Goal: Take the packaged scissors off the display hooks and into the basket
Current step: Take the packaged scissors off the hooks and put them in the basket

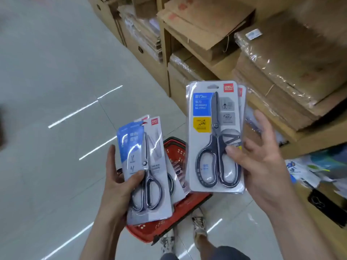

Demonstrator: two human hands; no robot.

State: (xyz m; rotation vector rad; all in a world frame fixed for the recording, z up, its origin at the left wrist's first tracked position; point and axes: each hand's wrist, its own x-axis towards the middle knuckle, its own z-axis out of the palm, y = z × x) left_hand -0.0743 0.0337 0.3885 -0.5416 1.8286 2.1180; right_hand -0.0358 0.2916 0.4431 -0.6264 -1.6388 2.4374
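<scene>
The left grip (120, 184) pinches fanned blue-carded steel scissors packs (148, 171); the right grip (262, 162) pinches grey-carded black-handled scissors packs (216, 136), above a red plastic basket (144, 231).

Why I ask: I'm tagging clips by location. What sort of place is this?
Likely a stationery shop or its stockroom: retail-packed scissors gripped in the left hand and right hand, a red shopping basket on the floor, shelves of plastic-wrapped cartons.
</scene>
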